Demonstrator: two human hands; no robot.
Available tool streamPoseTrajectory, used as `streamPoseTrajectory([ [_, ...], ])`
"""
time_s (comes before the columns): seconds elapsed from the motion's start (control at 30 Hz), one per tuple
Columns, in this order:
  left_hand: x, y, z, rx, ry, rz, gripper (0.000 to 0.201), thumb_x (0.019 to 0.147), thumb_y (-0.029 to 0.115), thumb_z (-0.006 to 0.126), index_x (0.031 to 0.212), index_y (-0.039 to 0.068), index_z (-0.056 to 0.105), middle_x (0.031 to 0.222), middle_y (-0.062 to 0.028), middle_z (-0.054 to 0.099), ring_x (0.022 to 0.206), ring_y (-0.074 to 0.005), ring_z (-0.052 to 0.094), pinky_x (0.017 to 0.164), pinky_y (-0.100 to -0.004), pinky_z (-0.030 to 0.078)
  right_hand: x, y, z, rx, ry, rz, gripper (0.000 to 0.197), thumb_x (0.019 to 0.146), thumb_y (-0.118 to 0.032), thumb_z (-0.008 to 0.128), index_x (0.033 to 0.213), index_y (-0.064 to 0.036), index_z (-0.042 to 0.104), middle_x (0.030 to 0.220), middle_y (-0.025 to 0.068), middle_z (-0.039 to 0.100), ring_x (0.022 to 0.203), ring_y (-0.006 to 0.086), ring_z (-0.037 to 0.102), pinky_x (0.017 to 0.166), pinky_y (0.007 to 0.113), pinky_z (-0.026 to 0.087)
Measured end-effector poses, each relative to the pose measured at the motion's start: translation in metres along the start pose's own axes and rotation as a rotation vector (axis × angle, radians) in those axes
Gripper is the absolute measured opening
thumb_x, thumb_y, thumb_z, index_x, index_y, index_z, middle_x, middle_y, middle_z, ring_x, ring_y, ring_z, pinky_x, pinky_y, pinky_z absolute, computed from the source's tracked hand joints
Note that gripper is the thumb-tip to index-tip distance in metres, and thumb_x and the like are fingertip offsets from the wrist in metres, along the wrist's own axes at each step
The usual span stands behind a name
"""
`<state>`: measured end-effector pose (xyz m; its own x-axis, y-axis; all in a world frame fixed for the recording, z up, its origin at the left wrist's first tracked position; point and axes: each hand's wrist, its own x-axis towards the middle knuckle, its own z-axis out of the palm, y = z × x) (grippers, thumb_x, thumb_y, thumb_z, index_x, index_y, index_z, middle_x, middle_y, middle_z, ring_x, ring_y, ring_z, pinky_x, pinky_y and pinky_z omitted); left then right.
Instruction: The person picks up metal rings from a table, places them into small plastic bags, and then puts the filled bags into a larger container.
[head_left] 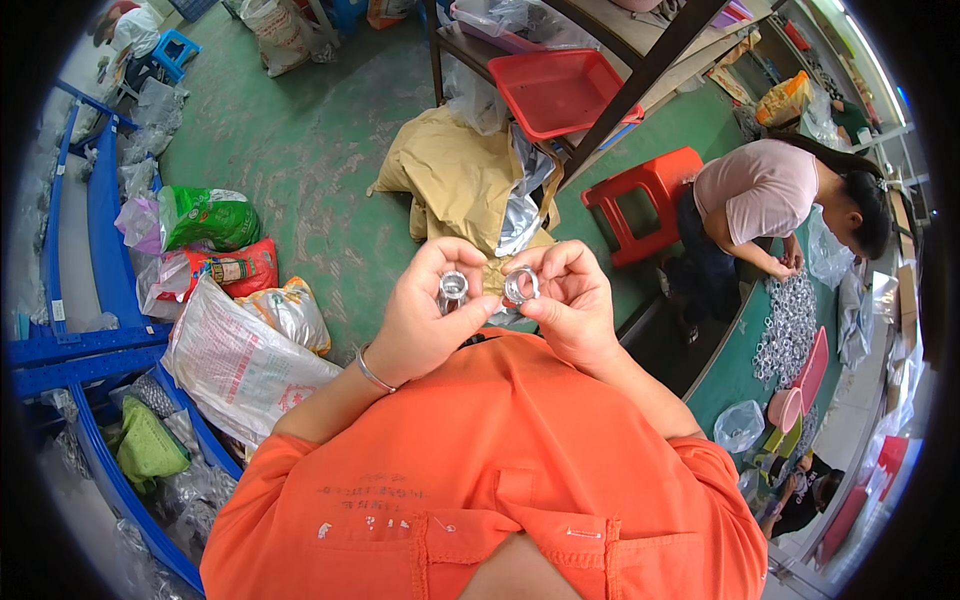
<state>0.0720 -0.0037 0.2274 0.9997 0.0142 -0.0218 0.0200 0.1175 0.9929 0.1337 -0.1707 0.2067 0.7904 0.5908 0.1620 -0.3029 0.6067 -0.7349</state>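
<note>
Left hand (pixel 425 315) pinching small metal cylinder (pixel 453 287), right hand (pixel 567 300) pinching metal ring (pixel 520 285); held over green floor (pixel 300 150), fingertip grips risking a drop.

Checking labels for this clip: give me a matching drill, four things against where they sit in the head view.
Things:
1. left hand
2. right hand
3. red plastic stool
4. pile of metal rings

Places or states:
A. on the green table, in front of the person in the pink shirt
B. holds a small silvery cylinder-shaped part
C. on the green floor, under the slanted dark beam
D. pinches a silvery metal ring

Pairs: 1-B, 2-D, 3-C, 4-A
</note>
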Motion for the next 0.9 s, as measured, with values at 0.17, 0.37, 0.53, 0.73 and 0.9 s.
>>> streamPoseTrajectory([
  [0.17, 0.004, -0.007, -0.002, -0.466, 0.054, -0.19, 0.025, 0.086, 0.001, 0.049, 0.109, 0.003, 0.041, 0.095, -0.0075, 0.054, 0.074, -0.0104, 0.052, 0.062, -0.0209, 0.043, 0.0, -0.005, -0.002, 0.072, -0.022, 0.003, 0.037, 0.074, 0.015, 0.06, 0.097, -0.0055, 0.041, 0.111, 0.0177, 0.052, 0.089, 0.0147, 0.055, 0.076, 0.027, 0.05],
  [0.37, 0.004, -0.005, -0.004, -0.523, 0.06, -0.239, 0.02, 0.091, 0.009, 0.049, 0.108, 0.003, 0.042, 0.093, -0.0103, 0.057, 0.068, -0.0114, 0.053, 0.056, -0.0214, 0.044, -0.001, -0.003, 0.002, -0.22, -0.046, -0.158, 0.04, 0.073, 0.016, 0.06, 0.1, -0.0052, 0.04, 0.11, 0.0164, 0.05, 0.092, 0.0154, 0.053, 0.077, 0.028, 0.048],
  [0.53, 0.004, -0.004, -0.003, -0.445, 0.008, -0.259, 0.016, 0.091, 0.014, 0.05, 0.102, 0.002, 0.047, 0.09, -0.0107, 0.058, 0.062, -0.0119, 0.053, 0.05, -0.0203, 0.042, -0.001, -0.004, 0.003, -0.296, -0.029, -0.204, 0.044, 0.072, 0.016, 0.061, 0.103, -0.005, 0.039, 0.109, 0.0152, 0.051, 0.091, 0.0152, 0.052, 0.078, 0.027, 0.047],
  [0.73, 0.006, 0.001, -0.001, -0.526, -0.003, -0.3, 0.016, 0.092, 0.016, 0.05, 0.1, 0.003, 0.047, 0.087, -0.0083, 0.058, 0.064, -0.0109, 0.053, 0.051, -0.0207, 0.042, 0.002, -0.008, 0.002, -0.667, -0.016, -0.344, 0.049, 0.071, 0.012, 0.064, 0.109, -0.0055, 0.038, 0.105, 0.0122, 0.053, 0.086, 0.013, 0.052, 0.073, 0.025, 0.044],
  [0.9, 0.005, -0.008, -0.004, -0.656, -0.078, -0.314, 0.018, 0.091, 0.017, 0.052, 0.102, 0.005, 0.046, 0.085, -0.0064, 0.057, 0.064, -0.0093, 0.051, 0.05, -0.0207, 0.04, 0.002, -0.015, 0.008, -0.84, 0.045, -0.284, 0.041, 0.07, 0.007, 0.069, 0.106, -0.0018, 0.05, 0.103, 0.0108, 0.055, 0.08, 0.0115, 0.054, 0.065, 0.023, 0.047],
])
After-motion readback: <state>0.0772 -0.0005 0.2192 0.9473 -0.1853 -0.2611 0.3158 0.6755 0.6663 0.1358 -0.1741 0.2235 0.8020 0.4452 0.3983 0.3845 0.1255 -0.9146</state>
